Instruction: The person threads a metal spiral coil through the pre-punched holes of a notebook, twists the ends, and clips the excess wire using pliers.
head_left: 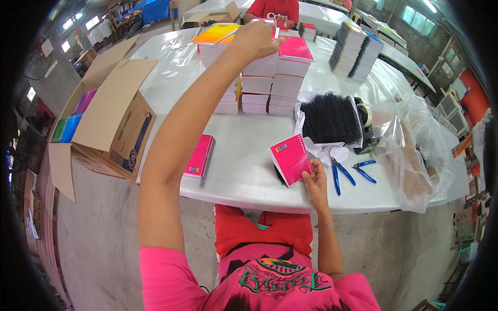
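Observation:
My right hand (316, 181) pinches a small pink notebook (290, 158) by its lower right corner, tilted above the near table edge. Punched holes run along that notebook's right side, and no wire coil shows in it. My left arm stretches far forward, and my left hand (255, 40) is at the top of the middle stack of notebook blocks (257, 85); its fingertips are largely hidden. Beside it stand a pink-topped stack (294, 50) and an orange-topped stack (215, 35). A coil-bound pink notebook (200, 156) lies on the table left of my right hand.
Right of the stacks are black spiral coils (330, 119), a tape dispenser (366, 127), two blue-handled cutters (342, 173) (364, 170) and a clear plastic bag (421, 150). An open cardboard box (116, 124) stands left. Bound notebooks (355, 52) and a person in red (273, 9) are farther back.

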Demonstrator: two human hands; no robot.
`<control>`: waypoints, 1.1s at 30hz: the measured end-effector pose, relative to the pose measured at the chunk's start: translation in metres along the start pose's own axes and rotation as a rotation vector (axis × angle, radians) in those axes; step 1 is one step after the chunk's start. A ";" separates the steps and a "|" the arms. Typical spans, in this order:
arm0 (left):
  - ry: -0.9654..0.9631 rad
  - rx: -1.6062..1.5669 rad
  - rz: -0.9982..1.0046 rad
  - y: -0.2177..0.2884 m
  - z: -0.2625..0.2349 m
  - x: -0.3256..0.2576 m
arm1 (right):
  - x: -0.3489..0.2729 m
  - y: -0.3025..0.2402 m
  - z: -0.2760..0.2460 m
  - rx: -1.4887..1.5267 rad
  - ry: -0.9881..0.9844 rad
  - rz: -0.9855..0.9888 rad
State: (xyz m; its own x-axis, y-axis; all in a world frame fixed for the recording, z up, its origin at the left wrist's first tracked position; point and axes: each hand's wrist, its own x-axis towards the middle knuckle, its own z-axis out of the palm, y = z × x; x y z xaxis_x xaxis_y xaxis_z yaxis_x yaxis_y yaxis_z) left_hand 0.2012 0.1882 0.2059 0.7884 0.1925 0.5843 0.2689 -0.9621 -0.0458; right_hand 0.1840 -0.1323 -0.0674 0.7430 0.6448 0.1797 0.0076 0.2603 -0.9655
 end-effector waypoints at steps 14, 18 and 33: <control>-0.117 -0.288 -0.308 -0.134 0.015 -0.036 | -0.001 -0.007 0.006 -0.047 0.031 -0.025; -0.152 -0.148 -0.324 -0.136 0.013 -0.032 | 0.000 -0.004 0.005 -0.006 0.030 -0.015; 0.152 -0.261 -0.143 -0.005 -0.030 -0.113 | 0.004 -0.026 0.003 0.135 0.145 0.015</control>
State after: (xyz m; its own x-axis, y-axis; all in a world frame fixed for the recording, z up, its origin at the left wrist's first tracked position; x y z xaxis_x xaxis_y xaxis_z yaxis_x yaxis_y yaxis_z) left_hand 0.0940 0.1655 0.1646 0.6563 0.3170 0.6847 0.2047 -0.9482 0.2429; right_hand 0.1847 -0.1347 -0.0412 0.8308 0.5419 0.1270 -0.0867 0.3513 -0.9322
